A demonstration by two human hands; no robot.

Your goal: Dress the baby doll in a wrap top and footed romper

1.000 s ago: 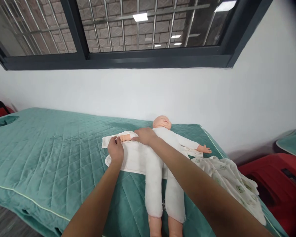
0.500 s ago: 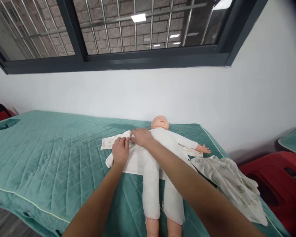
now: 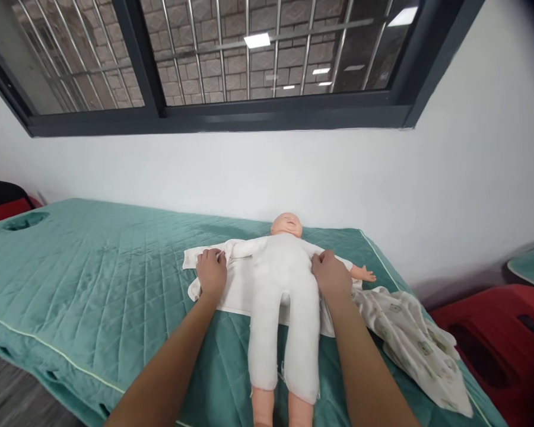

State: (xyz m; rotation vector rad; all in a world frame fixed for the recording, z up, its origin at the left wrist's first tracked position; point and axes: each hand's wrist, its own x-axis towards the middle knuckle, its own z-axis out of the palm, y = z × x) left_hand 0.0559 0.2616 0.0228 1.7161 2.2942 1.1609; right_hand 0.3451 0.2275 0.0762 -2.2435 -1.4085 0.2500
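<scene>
A baby doll point(image 3: 285, 267) with a white cloth body lies on its back, its head toward the wall. Under its torso a pale baby shirt point(image 3: 235, 290) is spread open, one sleeve stretched out to the left. The doll's left-side arm runs into the shirt near that sleeve, and its end is hidden. My left hand point(image 3: 211, 274) is closed on the shirt by the sleeve opening, fingers pinched. At the right side of the doll's torso, below its bare-handed other arm, my right hand point(image 3: 332, 276) has curled fingers; what they hold is hidden.
Printed baby clothing point(image 3: 420, 344) lies crumpled to the right of the doll. All this rests on a green quilted bed point(image 3: 115, 290) with a hole at its far left. A white wall point(image 3: 249, 172) and a barred window stand behind; a red plastic object point(image 3: 493, 338) is at right.
My right hand has left the sleeve area beside my left hand and moved across to the doll's right side. My left hand stays at the shirt. The view has shifted slightly.
</scene>
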